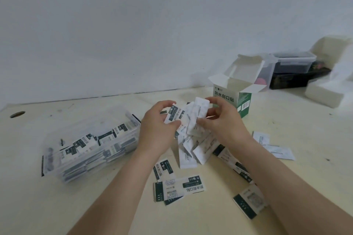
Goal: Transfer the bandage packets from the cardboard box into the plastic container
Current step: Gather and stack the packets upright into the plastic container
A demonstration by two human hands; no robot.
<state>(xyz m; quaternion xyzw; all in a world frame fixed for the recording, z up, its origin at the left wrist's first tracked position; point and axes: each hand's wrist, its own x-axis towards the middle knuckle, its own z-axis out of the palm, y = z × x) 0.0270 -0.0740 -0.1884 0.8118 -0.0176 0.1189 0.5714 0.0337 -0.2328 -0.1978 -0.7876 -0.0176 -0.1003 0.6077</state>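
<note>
Both hands meet over the table's middle around a loose bunch of white and green bandage packets [193,120]. My left hand [158,129] pinches the bunch from the left, my right hand [223,120] grips it from the right. Some packets hang down from the bunch. The green and white cardboard box [232,99] stands open just behind my right hand. The clear plastic container [91,145], holding many stacked packets, lies to the left of my left hand. More packets [179,189] lie scattered on the table under and beside my forearms.
A clear lidded tub [294,63] on a dark box stands at the back right, next to white packaging [324,93]. A round hole [17,114] is in the tabletop at the far left. A pale wall runs behind the table.
</note>
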